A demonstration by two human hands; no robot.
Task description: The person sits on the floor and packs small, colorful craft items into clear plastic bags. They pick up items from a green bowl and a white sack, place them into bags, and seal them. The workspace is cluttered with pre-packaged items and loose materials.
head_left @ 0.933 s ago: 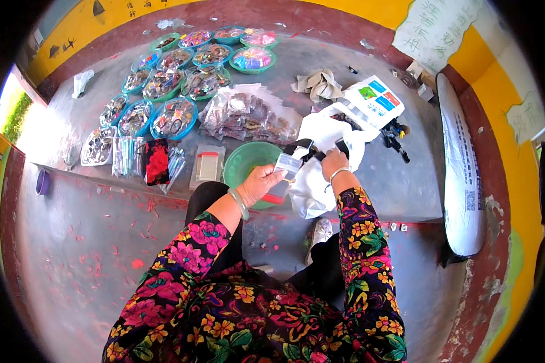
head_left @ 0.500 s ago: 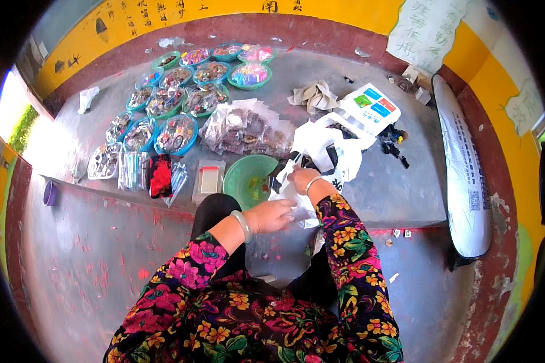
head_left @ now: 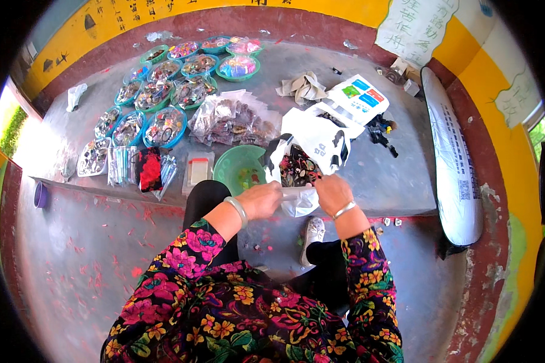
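Observation:
A white plastic bag (head_left: 301,201) with dark print lies spread at the platform's front edge. My left hand (head_left: 261,199) grips its near rim on the left, and my right hand (head_left: 334,195) grips the rim on the right. Both hands are closed, and the bag's mouth is stretched wide between them. Inside shows a heap of small dark, red and pink pieces (head_left: 300,166), too small to name. Just left of the bag stands a green plastic basin (head_left: 223,170) with a few yellow and red bits at its bottom.
Blue and green baskets (head_left: 166,128) of small packed goods stand at the back left. Beside them lie a pile of clear bags (head_left: 233,118), a red-and-black pouch (head_left: 149,169) and another white bag (head_left: 360,100). A long silver package (head_left: 451,163) leans at the right.
The bag has gone from crumpled to spread wide, so its contents now show. My right hand has come down and right to the near rim; my left hand has closed on it.

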